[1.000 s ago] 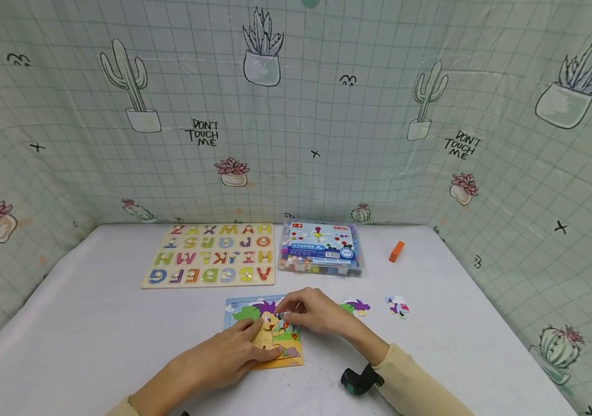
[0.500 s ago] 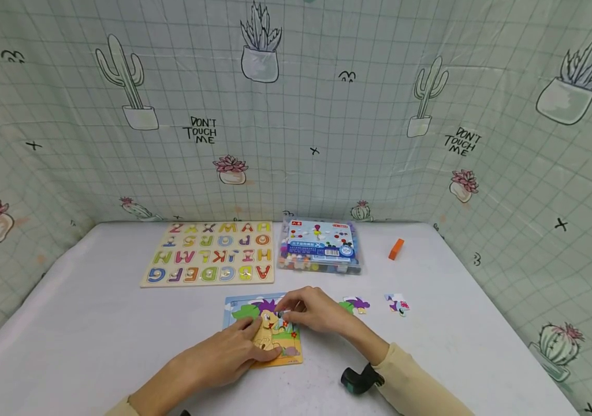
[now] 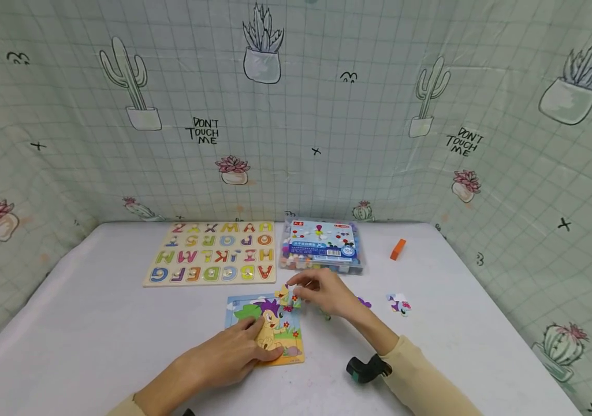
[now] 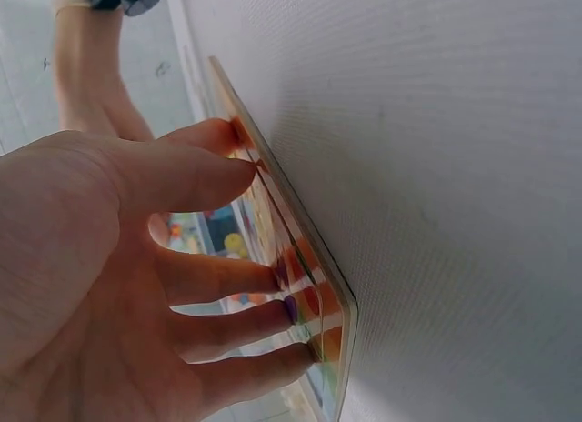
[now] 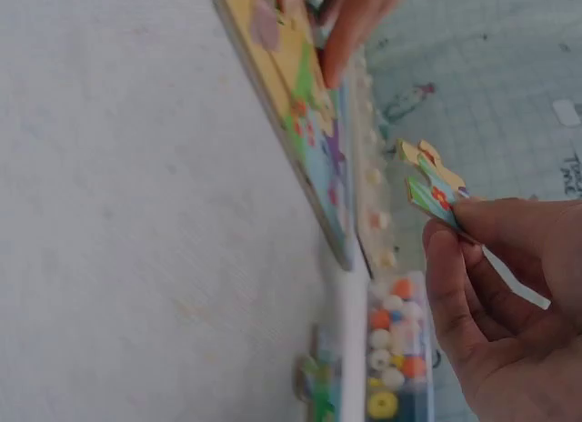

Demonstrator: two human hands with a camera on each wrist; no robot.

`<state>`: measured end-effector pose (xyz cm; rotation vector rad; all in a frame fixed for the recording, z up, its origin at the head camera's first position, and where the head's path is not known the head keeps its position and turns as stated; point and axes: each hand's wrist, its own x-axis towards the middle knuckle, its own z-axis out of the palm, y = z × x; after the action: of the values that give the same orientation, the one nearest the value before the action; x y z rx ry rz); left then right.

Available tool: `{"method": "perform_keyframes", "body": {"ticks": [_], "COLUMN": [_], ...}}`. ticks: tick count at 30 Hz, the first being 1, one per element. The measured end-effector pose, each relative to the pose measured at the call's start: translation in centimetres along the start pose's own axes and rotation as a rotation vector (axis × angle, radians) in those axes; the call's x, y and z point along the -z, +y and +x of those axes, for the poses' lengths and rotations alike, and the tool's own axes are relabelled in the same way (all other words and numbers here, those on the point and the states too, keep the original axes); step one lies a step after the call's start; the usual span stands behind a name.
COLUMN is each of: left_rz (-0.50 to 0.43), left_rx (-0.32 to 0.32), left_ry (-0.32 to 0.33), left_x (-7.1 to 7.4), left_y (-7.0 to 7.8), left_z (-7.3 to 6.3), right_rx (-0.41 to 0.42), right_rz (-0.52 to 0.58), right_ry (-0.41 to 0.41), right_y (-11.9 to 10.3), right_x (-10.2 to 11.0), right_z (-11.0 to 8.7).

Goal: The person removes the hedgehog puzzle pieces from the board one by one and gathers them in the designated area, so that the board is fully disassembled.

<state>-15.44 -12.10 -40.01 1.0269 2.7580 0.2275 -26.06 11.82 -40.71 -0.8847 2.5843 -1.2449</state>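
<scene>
Pale cream is running down the right sleeve (image 3: 425, 375), which is creasing lightly and stopping short of the bare right hand (image 3: 328, 293), and the same cream is colouring the left sleeve (image 3: 126, 407), only partly showing behind the bare left hand (image 3: 233, 353); a chunky, rounded black device (image 3: 367, 368) is jutting out beside that right sleeve, flashing a small teal patch (image 3: 354, 375) on its end

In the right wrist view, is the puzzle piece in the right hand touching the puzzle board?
No, the right hand pinches the puzzle piece in the air, with a visible gap to the puzzle board.
</scene>
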Motion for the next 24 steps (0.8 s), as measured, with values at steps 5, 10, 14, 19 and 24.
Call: {"method": "perform_keyframes", "body": {"ticks": [5,10,14,19,24], "left_rz": [-0.009,-0.013,-0.019,-0.020,-0.026], "left_rx": [0.006,0.002,-0.005,-0.016,-0.023], "left_ry": [0.000,0.018,0.032,0.054,0.060], "left_x": [-0.1,-0.4,-0.5,-0.5,-0.4], "left_y": [0.0,-0.2,-0.2,-0.3,-0.3], "left_z": [0.0,-0.1,-0.2,-0.2,-0.2], "right_rx": [-0.003,-0.049,-0.083,-0.127,-0.108], "right_rz": [-0.001,-0.006,0.008,0.008,0.038], "right_ry": [-0.029,-0.079,-0.114,-0.128,-0.167], "right_y": [0.7,2.9,5.0,7.2,8.8], "right_x": [2.7,6.1,8.7,11.2,12.5], "right_z": [-1.3,-4.3,-7.4,-11.3,-14.0]}}
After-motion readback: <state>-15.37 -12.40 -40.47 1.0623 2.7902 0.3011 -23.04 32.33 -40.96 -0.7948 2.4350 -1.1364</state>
